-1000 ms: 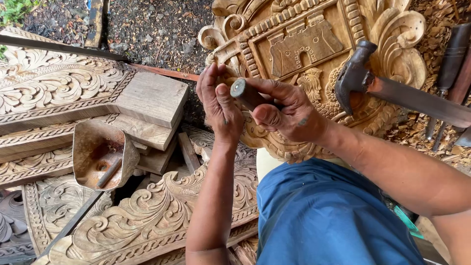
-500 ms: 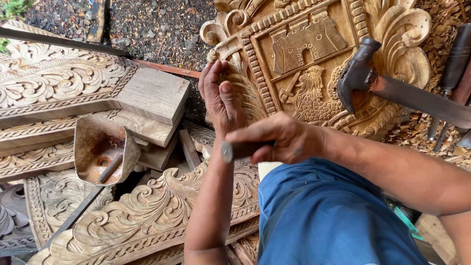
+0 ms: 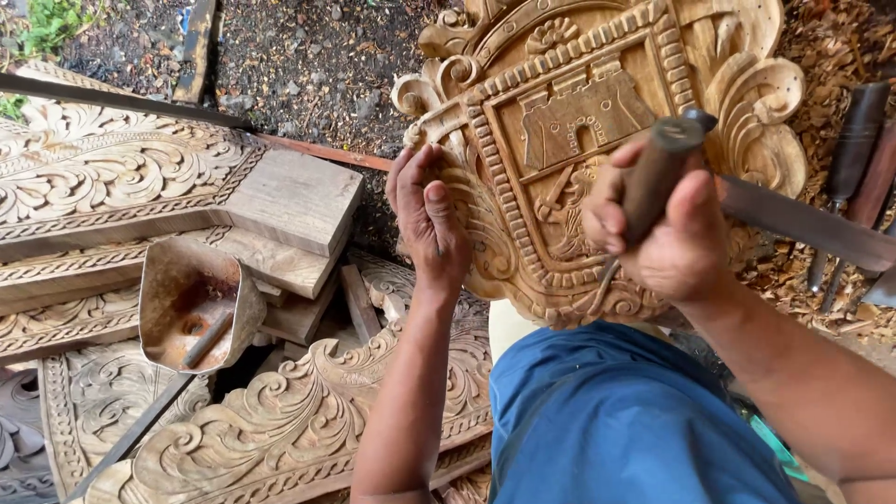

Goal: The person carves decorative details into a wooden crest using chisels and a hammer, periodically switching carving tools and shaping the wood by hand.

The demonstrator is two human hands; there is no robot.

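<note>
We see the right hand [image 3: 667, 238] closed in a full fist around the dark wooden handle of a chisel [image 3: 653, 182]; the handle's butt stands out above the knuckles and the thin metal blade emerges below the fist, slanting down to the lower border of the carved wooden crest panel [image 3: 560, 121]. The left hand [image 3: 431, 219] lies half open against the panel's left edge, fingers curled, thumb raised; we cannot tell whether it grips anything.

Count: one chisel in hand, one crest panel, one rusty metal scoop [image 3: 191, 303] with a short rod lying inside it, one plain wooden block [image 3: 294, 201], and two more dark tool handles [image 3: 854, 140] at the right edge on wood shavings [image 3: 826, 47]. A flat metal blade [image 3: 807, 224] passes behind the right wrist. At least four scroll-carved boards [image 3: 280, 425] are stacked at left and below.

The panel rests upright just above the blue-clad knee [image 3: 616, 420]. Its left side borders bare dirt ground [image 3: 308, 65]; its right side is hemmed in by tools, and the stacked boards close the lower left.
</note>
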